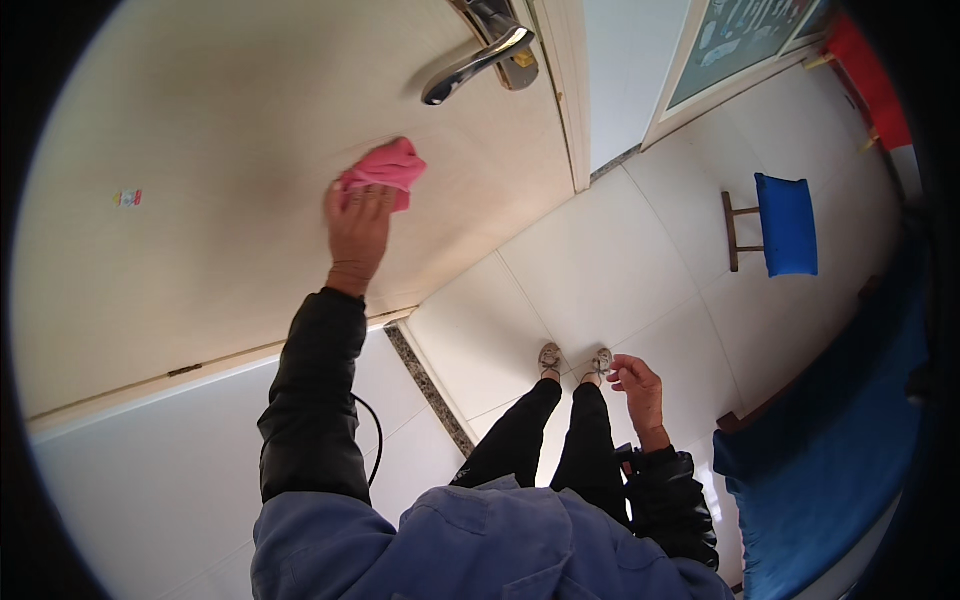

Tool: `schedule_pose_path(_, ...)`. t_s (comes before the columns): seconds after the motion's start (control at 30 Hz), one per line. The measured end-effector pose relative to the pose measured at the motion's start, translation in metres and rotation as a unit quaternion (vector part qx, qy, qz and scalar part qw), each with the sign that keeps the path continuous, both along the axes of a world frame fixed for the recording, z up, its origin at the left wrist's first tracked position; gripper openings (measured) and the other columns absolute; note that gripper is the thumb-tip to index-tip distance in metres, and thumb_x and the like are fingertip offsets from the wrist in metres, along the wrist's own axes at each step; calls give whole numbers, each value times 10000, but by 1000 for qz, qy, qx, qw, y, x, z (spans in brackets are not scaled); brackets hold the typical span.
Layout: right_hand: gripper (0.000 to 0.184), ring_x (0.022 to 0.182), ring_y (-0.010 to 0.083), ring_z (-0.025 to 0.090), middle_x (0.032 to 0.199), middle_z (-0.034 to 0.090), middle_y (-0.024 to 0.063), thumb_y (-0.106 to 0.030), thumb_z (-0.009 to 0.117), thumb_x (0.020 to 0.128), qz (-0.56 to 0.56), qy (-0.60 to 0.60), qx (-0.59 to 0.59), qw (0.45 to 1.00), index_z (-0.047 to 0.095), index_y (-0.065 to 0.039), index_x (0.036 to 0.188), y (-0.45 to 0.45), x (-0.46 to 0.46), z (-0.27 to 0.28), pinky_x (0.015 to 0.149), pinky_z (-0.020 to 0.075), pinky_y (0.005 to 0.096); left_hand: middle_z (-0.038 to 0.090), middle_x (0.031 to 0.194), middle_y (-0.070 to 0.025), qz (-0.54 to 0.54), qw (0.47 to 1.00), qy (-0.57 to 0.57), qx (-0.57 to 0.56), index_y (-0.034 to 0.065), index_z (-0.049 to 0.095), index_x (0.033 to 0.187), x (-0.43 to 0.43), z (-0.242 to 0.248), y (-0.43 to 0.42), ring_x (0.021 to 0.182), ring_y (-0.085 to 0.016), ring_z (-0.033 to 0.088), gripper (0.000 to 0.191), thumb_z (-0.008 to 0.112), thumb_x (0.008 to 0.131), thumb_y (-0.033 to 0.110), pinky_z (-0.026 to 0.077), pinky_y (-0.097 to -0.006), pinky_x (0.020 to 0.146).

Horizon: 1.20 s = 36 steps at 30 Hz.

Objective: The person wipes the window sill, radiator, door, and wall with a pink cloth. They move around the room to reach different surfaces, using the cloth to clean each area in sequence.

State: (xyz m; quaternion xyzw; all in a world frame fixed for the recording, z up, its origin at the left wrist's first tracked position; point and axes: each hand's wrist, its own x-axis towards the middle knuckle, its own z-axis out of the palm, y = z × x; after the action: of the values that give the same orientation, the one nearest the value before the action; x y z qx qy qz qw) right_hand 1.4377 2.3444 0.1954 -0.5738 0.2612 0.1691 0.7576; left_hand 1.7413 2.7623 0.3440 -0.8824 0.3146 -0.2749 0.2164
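Note:
My left hand (360, 225) presses a folded pink cloth (386, 169) flat against a light-coloured door (247, 150). The hand's fingers lie over the cloth's lower edge. Above and to the right of the cloth is a shiny metal lever handle (480, 64) on its plate. A small coloured sticker (129, 199) is on the door far to the left. My right hand (639, 394) hangs in front of my body above the floor, its fingers loosely curled and nothing held in it.
A small stool with a blue seat (787, 225) and wooden legs stands on the tiled floor (600, 247). Blue fabric (825, 465) covers a piece of furniture at the lower right. Something red (874, 82) is at the upper right. A stone threshold (431, 390) crosses the doorway.

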Motion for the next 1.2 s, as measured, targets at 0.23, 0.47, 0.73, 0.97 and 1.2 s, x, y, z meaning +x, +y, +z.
schedule_pose_path(0.23,266,899,117,663,1081,681,42,-56,517,1012,39,-19,-5,999,655,-15,1235,5,8,1,782,533,256,584,1387,-113,130,983,-114,-57,169,563,1430,-12,99,5,1318,-336,493,487,629,948,155,301,-530,1105)
schedule_pose_path(0.47,267,898,120,663,1079,676,37,-55,529,1003,7,33,-16,999,656,-10,1234,28,-33,-20,777,535,262,640,1283,-152,-57,984,102,-134,45,631,1260,22,-46,-20,1220,-337,565,405,635,862,115,331,-471,1171)
schedule_pose_path(0.73,256,881,122,670,1060,689,45,-68,539,999,-75,125,-24,989,667,-16,1215,105,-123,-59,764,537,262,589,1377,-57,-35,900,194,388,30,668,1275,-36,-225,85,1410,-247,418,410,493,943,194,86,-452,1282)
schedule_pose_path(0.97,255,829,121,672,1012,693,42,-50,535,984,-43,117,-30,992,674,-21,1197,164,-123,-59,712,543,253,650,1268,-72,-3,959,206,196,68,671,1282,-91,-114,185,1250,-227,559,405,552,904,150,265,-465,1230)
schedule_pose_path(1.2,256,846,121,654,1029,675,43,-30,528,989,-37,51,-27,998,662,-4,1205,166,-84,-41,720,545,254,604,1259,-127,40,998,-56,-3,130,671,1279,-45,87,95,1098,-319,576,441,670,838,120,357,-599,1087)
